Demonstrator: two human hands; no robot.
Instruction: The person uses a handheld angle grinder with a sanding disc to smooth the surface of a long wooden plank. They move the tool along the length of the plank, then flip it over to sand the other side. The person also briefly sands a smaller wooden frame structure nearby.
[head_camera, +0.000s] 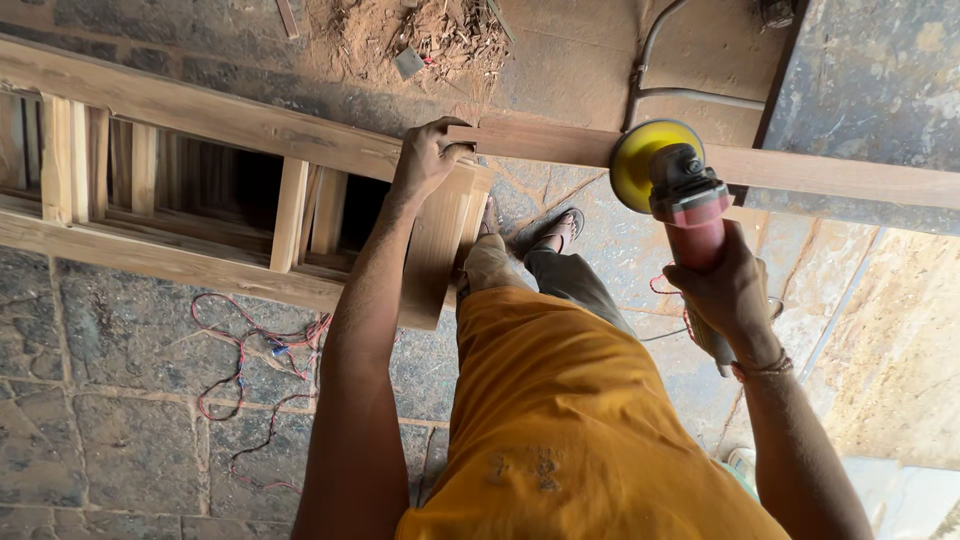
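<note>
On rough plank (820, 172), round yellow sander (668, 178)

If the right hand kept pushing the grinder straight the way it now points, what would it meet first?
Probably the wooden plank: the right hand aims the red grinder up-frame, its yellow disc already over it.

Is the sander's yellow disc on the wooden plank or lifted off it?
On it: the yellow disc overlaps the plank's face, right hand holding the sander. Spinning: cannot tell.

The long pale wooden plank (830, 175) looked bare and matt. The red plastic-bodied angle grinder (690, 215) carried a yellow disc and dull grey metal head. The grey stone floor (120, 400) was rough, with coarse sawdust (440, 35) at its far edge.
</note>
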